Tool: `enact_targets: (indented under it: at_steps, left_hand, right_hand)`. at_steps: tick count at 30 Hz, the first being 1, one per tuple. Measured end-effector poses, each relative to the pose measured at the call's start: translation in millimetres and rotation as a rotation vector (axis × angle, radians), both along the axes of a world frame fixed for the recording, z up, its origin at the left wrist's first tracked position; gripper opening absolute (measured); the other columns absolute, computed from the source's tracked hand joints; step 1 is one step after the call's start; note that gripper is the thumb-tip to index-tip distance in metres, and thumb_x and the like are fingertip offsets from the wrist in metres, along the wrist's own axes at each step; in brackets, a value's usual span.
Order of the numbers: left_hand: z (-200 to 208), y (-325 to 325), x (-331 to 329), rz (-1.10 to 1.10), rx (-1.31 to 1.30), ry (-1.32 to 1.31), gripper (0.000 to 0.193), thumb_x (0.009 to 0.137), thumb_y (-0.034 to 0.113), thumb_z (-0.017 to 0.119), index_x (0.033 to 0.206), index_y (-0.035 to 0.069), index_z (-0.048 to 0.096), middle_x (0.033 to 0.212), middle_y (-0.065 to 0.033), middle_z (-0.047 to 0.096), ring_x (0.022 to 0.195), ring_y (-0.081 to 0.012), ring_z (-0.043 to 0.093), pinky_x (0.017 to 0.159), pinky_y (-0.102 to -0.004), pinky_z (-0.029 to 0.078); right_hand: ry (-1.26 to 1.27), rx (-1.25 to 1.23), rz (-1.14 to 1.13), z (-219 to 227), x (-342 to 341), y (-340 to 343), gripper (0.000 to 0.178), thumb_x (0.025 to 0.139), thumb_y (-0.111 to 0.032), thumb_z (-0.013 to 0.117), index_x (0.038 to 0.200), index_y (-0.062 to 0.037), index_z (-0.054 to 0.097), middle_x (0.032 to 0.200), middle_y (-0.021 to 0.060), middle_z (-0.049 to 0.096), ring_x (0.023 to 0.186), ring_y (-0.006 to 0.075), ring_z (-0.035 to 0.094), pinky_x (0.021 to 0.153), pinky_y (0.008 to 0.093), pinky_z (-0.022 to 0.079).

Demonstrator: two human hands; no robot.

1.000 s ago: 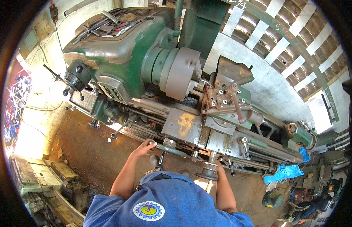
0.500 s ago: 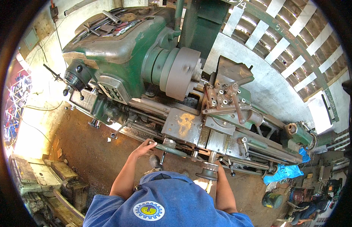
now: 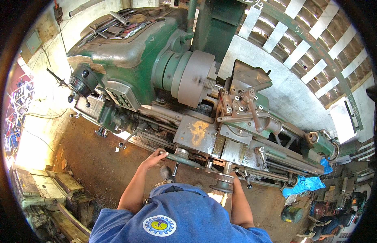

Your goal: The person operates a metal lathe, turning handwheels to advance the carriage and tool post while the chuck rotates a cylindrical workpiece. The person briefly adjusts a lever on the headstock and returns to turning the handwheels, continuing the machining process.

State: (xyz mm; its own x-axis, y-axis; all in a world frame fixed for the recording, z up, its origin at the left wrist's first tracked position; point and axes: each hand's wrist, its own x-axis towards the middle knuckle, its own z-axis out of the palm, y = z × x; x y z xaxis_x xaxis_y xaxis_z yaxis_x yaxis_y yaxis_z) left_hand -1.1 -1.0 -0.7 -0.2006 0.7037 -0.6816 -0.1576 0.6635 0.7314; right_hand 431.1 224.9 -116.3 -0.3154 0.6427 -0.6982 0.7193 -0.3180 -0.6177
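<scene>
Two bare hands are at one green lathe [image 3: 133, 83]: the left hand [image 3: 155, 157] is curled round the left end of the rim of a large green handwheel [image 3: 190, 162], holding it, and the right hand [image 3: 234, 177] is beside a smaller dark handwheel [image 3: 222, 185], mostly hidden behind it, so I cannot tell whether it grips. These two wheels sit at the front of the lathe's single carriage [image 3: 196, 139], one dark crank handle [image 3: 175, 168] hanging from the green one. Above stand one grey chuck [image 3: 195, 79] and, just to its right, one tool post [image 3: 238, 103] with one long lever [image 3: 255, 117]. The control dial [image 3: 81, 84] at the left has three black ball knobs [image 3: 85, 74]. Several loose tools [image 3: 111, 30], overlapping too much to count, lie on the headstock. One tailstock [image 3: 319, 143] stands at the far right; below it are a blue sheet [image 3: 304, 185] and one green bucket [image 3: 292, 214].
</scene>
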Motion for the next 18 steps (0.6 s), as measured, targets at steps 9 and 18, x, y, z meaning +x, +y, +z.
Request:
enact_targets:
  at_steps: [9, 18]
  left_hand:
    - [-4, -1, 0, 0.003, 0.001, 0.017, 0.077, 0.08, 0.067, 0.059, 0.134, 0.016, 0.039, 0.134, -0.0169, 0.046, 0.117, -0.0356, 0.051, 0.095, -0.056, 0.041]
    - [-5, 0, 0, -0.009, 0.002, 0.038, 0.075, 0.081, 0.068, 0.058, 0.133, 0.016, 0.039, 0.135, -0.0168, 0.045, 0.115, -0.0337, 0.054, 0.091, -0.0534, 0.043]
  right_hand:
    - [-0.006, 0.003, -0.011, 0, 1, -2, 0.024, 0.078, -0.022, 0.066, 0.08, 0.0016, 0.068, 0.074, 0.0102, 0.066, 0.062, 0.0182, 0.06, 0.055, 0.0356, 0.047]
    - [0.015, 0.05, 0.026, 12, 0, -6, 0.021, 0.078, -0.02, 0.065, 0.076, 0.0015, 0.068, 0.069, 0.0094, 0.064, 0.057, 0.0186, 0.058, 0.051, 0.0362, 0.045]
